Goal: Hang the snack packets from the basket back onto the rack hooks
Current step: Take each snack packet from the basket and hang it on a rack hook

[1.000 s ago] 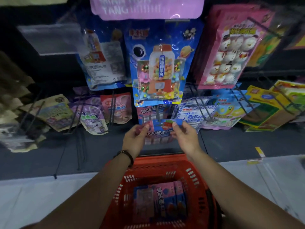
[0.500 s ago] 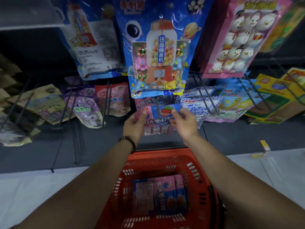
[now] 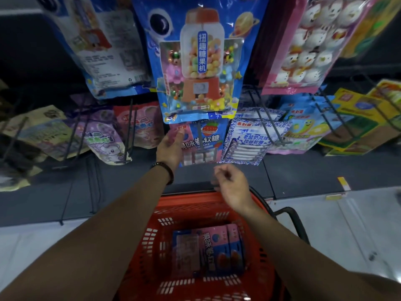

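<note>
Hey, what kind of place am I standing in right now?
Most likely a shop's snack aisle: bright candy packets hang from wire hooks, a red basket holds more packets, and there is a yellow label like a price tag.

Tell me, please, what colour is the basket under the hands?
The basket is orange-red, clearest in the head view.

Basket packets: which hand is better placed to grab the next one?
Probably right. The right hand hangs empty just above the basket, nearer its packets; the left hand is up against the hung packet.
</note>
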A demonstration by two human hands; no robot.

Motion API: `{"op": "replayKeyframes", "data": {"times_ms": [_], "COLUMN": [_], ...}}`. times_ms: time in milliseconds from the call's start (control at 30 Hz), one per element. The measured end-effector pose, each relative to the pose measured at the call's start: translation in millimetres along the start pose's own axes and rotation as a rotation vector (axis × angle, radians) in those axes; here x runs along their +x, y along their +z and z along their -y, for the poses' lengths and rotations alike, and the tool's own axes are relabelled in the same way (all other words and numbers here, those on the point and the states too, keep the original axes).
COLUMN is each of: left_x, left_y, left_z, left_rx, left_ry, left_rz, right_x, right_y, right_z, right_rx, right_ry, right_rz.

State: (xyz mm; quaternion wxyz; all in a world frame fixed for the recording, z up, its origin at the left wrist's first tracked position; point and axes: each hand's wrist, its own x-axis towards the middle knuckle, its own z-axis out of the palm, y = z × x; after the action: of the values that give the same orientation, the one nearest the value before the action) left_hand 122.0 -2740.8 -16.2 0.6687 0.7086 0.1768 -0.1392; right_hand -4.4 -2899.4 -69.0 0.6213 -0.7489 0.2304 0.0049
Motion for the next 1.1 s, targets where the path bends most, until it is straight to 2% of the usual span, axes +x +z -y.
{"op": "replayKeyframes", "data": {"times_ms": [100,200,267,400,500,600,700,800,1000,1100], "left_x": [-5.9,-26.2,-48.7,-94.4,-111.9,-108.9,-96.1,-81.7,-64.3,-62.1], "left_y": [-8.1,-27.7,-46.9,-83.9,-101.1,-104.2,-95.8,-90.8,-96.2,-94.6], "left_z": [2.4,8.0,15.3,39.9,65.9,85.9,98.9,110.1,120.5,120.4], "left_rx": [0.041,0.084,0.164,0.618,0.913,1.103,1.31,1.401,1.449,1.444], "left_ry": [-0.023,-0.122,-0.122,0.092,0.23,0.253,0.139,0.089,0.097,0.084], "left_rz": [0.008,0.018,0.14,0.487,0.612,0.733,0.875,0.923,0.926,0.943], "right_x": [-20.7,-43.8,-56.2,-74.5,-93.6,-101.9,-96.7,-87.7,-75.4,-75.0], "right_y": [-0.5,-9.3,-14.0,-8.1,-0.9,7.7,15.7,21.0,30.9,39.5], "right_z": [-15.2,-38.0,-56.8,-112.4,-148.6,-173.0,-190.3,-197.1,-200.4,-194.5], "right_rx": [0.008,-0.207,-0.352,-0.58,-0.554,-0.591,-0.641,-0.688,-0.603,-0.653], "right_ry": [0.043,0.042,0.144,0.454,0.608,0.679,0.718,0.761,0.858,0.851], "right_rz": [0.041,0.126,0.205,0.32,0.318,0.299,0.301,0.381,0.288,0.424]}}
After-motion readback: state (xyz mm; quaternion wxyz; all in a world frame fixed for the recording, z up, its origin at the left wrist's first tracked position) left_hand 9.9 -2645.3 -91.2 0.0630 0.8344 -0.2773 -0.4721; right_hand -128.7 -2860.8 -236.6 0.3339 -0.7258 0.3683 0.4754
